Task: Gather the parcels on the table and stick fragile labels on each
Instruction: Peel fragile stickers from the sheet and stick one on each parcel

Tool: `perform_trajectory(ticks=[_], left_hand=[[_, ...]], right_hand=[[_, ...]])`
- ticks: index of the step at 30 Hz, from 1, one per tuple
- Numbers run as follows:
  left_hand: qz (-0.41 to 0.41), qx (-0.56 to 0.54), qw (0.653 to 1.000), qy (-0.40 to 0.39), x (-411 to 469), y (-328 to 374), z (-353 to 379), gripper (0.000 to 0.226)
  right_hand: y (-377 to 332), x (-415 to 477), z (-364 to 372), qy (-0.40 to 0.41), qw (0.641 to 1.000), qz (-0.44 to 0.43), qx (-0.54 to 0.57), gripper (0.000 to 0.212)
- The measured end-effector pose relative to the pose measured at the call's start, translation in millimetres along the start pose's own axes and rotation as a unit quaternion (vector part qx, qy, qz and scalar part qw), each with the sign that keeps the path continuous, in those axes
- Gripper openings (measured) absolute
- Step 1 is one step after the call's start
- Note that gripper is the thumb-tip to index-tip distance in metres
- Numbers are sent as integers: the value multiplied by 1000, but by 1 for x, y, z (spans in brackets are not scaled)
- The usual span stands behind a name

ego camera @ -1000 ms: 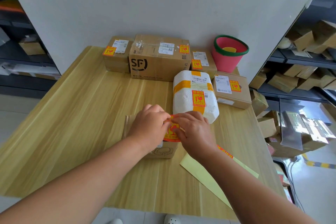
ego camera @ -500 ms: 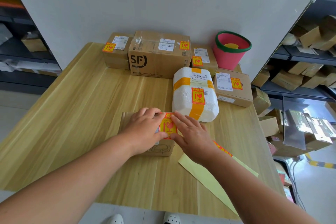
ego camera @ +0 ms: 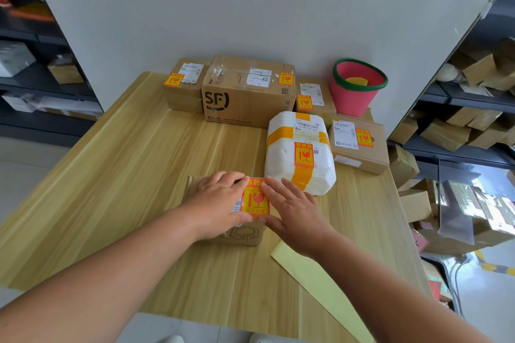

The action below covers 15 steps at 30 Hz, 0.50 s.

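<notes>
Both hands flatten a red-and-yellow fragile label [ego camera: 255,200] onto the top of a small box [ego camera: 245,235], which sits on the worktop [ego camera: 125,175] just in front of the foam parcel [ego camera: 299,153] and slightly to its left. A second ago the label was still curled between pinching fingertips above the box. Now it lies flat and readable, printed side up.

The left hand [ego camera: 220,203] rests on the label's left edge and the right hand [ego camera: 292,211] on its right edge. The fingers of both are straight and spread, pressing down and grasping nothing. The label's lower corners sit under the hands, so it is not possible to tell whether they are fully stuck.

The foam parcel already carries its own label on the yellow tape. The cartons [ego camera: 245,97] behind it and to its right each show one too. A pale yellow backing sheet [ego camera: 320,278] lies in front of the foam parcel, under the right forearm.

With the label down, this looks like the last parcel to be marked. What seems left is a final smoothing and sliding the box back to join the group beside the foam parcel.
</notes>
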State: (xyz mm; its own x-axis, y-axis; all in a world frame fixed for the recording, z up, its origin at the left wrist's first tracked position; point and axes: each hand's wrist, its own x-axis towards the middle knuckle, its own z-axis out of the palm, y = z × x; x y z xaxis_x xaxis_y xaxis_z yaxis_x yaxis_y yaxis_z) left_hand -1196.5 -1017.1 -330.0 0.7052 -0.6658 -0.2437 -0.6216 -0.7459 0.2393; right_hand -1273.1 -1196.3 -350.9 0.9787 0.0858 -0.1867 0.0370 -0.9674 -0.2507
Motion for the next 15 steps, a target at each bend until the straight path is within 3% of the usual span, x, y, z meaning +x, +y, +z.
perform_trajectory(ticks=[6, 9, 15], left_hand=[[-13, 11, 1000, -9, 3, 2, -1, 81], [-24, -12, 1000, 2, 2, 5, 0, 73], [-53, 16, 998, 21, 7, 9, 9, 58]], right_hand=[[1, 2, 1, -10, 999, 2, 30, 69], [-2, 4, -2, 8, 998, 9, 63, 81], [-3, 14, 0, 13, 1000, -8, 13, 55]])
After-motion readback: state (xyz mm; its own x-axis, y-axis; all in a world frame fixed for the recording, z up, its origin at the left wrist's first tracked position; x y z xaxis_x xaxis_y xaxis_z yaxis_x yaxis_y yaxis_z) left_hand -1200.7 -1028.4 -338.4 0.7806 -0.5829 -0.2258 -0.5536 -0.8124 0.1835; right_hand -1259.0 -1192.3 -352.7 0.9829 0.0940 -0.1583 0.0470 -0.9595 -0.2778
